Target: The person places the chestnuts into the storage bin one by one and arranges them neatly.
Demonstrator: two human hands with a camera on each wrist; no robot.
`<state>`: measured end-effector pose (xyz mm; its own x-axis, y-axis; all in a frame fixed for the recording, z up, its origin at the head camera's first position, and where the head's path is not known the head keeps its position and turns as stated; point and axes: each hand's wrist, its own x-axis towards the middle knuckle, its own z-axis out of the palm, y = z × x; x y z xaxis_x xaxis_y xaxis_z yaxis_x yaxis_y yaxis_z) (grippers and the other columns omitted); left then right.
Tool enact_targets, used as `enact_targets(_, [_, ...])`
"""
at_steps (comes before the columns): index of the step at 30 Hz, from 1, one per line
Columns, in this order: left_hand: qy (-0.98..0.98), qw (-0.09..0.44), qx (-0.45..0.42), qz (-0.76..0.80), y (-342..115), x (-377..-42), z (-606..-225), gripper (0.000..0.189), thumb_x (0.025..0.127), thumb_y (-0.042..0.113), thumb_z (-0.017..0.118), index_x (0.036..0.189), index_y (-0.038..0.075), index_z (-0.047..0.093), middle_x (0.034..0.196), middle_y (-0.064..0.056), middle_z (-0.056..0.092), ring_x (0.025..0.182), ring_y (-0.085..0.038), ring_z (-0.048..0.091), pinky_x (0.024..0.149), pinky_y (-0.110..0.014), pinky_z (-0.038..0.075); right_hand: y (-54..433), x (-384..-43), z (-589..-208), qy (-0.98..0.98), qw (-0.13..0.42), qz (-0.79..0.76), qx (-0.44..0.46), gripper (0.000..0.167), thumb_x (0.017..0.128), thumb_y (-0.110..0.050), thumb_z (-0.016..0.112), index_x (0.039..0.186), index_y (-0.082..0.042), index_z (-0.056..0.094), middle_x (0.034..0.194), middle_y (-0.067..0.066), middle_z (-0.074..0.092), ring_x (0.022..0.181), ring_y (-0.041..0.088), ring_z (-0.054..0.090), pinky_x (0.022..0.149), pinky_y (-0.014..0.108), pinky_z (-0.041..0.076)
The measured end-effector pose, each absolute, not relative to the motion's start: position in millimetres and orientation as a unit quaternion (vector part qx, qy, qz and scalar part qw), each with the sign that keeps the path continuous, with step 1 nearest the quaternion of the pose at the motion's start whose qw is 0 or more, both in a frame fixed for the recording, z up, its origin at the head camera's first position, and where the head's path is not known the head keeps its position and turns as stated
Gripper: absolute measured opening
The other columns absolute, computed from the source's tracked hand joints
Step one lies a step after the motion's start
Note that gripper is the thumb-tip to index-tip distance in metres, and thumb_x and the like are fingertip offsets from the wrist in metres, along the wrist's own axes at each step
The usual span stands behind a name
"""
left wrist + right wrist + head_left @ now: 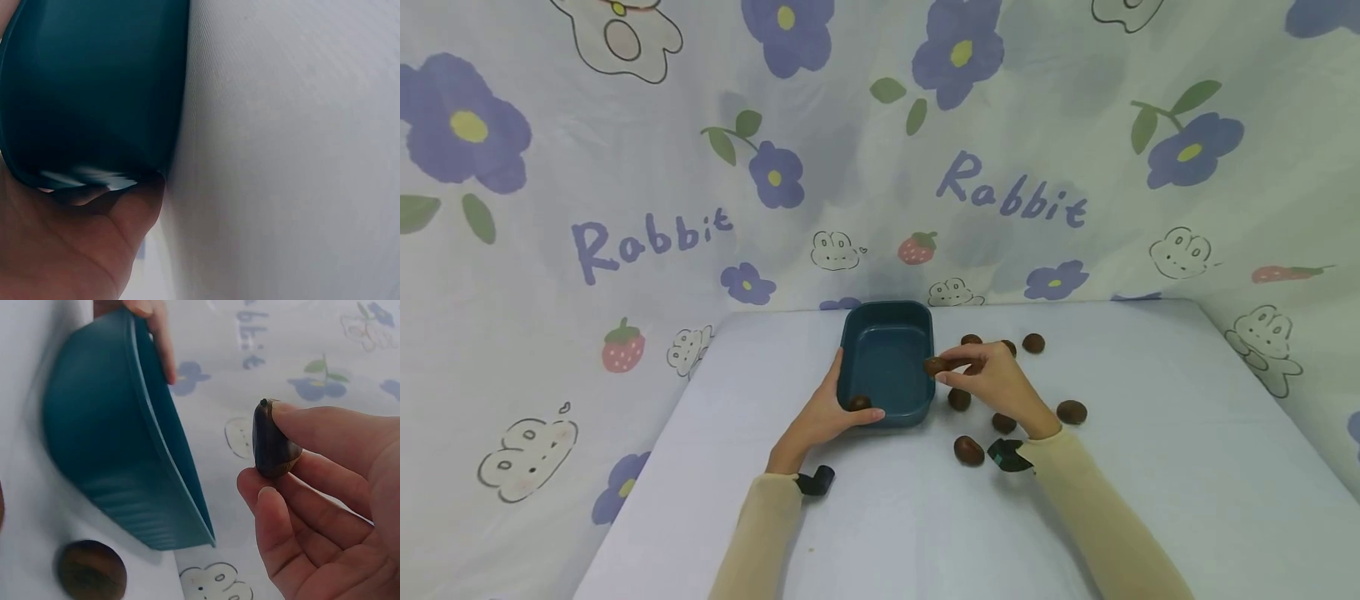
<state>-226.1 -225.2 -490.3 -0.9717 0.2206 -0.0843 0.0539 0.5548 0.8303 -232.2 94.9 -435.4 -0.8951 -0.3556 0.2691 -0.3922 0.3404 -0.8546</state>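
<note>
A dark teal rectangular dish (887, 367) stands on the table. My left hand (823, 417) grips its near left corner, fingers along the left side and thumb across the near rim. One chestnut (859, 403) lies inside, close to that thumb. Between thumb and fingers my right hand (1000, 382) pinches another chestnut (274, 440), held up at the dish's right rim. The right wrist view shows this chestnut side-on, beside the dish's outer wall (94, 419). From the left wrist the dish (94, 81) fills the upper left, the hand below it.
Several loose chestnuts lie right of the dish, including one nearest me (969, 451), one farther right (1072, 412) and one at the back (1033, 343). Some are partly hidden by my right hand. A patterned curtain (880, 167) hangs behind the white table (880, 517).
</note>
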Motion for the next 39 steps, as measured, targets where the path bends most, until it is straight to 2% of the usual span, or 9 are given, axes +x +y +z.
enact_targets(11, [0.875, 0.095, 0.081, 0.468, -224.4, -227.5, -490.1, 0.137, 0.074, 0.062, 0.087, 0.165, 0.036, -0.011, 0.177, -0.002, 0.001, 0.163, -0.036, 0.011, 0.126, -0.068, 0.021, 74.4, -233.8, -443.3, -0.819, 0.016, 0.514, 0.255, 0.031, 0.09, -0.023, 0.083, 0.116, -0.008, 0.079, 0.11, 0.008, 0.08, 0.101, 0.022, 0.074, 0.078, 0.026, 0.06])
enact_targets(20, [0.876, 0.091, 0.079, 0.467, -224.6, -227.9, -490.4, 0.137, 0.073, 0.061, 0.087, 0.165, 0.036, -0.011, 0.177, 0.001, 0.0, 0.163, -0.034, 0.01, 0.127, -0.066, 0.02, 51.7, -238.5, -448.0, -0.839, 0.011, 0.478, 0.26, 0.028, 0.089, -0.021, 0.083, 0.114, -0.008, 0.08, 0.103, 0.004, 0.08, 0.089, 0.013, 0.069, 0.076, 0.024, 0.057])
enact_targets(25, [0.877, 0.09, 0.083, 0.464, -225.3, -227.6, -489.7, 0.137, 0.074, 0.061, 0.087, 0.165, 0.035, -0.012, 0.177, 0.001, -0.002, 0.164, -0.033, 0.009, 0.127, -0.066, 0.02, 41.3, -240.0, -447.3, -0.843, -0.003, 0.463, 0.275, 0.028, 0.089, -0.02, 0.083, 0.113, -0.008, 0.08, 0.106, 0.005, 0.08, 0.091, 0.014, 0.071, 0.075, 0.024, 0.058])
enact_targets(33, [0.875, 0.089, 0.094, 0.467, -225.9, -227.7, -489.1, 0.137, 0.074, 0.062, 0.087, 0.166, 0.034, -0.012, 0.177, 0.001, -0.003, 0.163, -0.035, 0.008, 0.126, -0.069, 0.019, 26.5, -242.5, -443.2, -0.858, -0.027, 0.421, 0.292, 0.026, 0.088, -0.018, 0.083, 0.111, -0.006, 0.08, 0.106, 0.007, 0.08, 0.095, 0.017, 0.073, 0.082, 0.031, 0.062])
enact_targets(39, [0.875, 0.088, 0.089, 0.468, -227.6, -227.1, -490.2, 0.138, 0.074, 0.063, 0.087, 0.166, 0.032, -0.011, 0.177, 0.002, -0.003, 0.164, -0.035, 0.008, 0.126, -0.068, 0.017, 17.1, -246.8, -443.9, -0.87, -0.051, 0.394, 0.294, 0.025, 0.09, -0.016, 0.082, 0.111, -0.004, 0.08, 0.111, 0.009, 0.079, 0.104, 0.022, 0.073, 0.088, 0.035, 0.063])
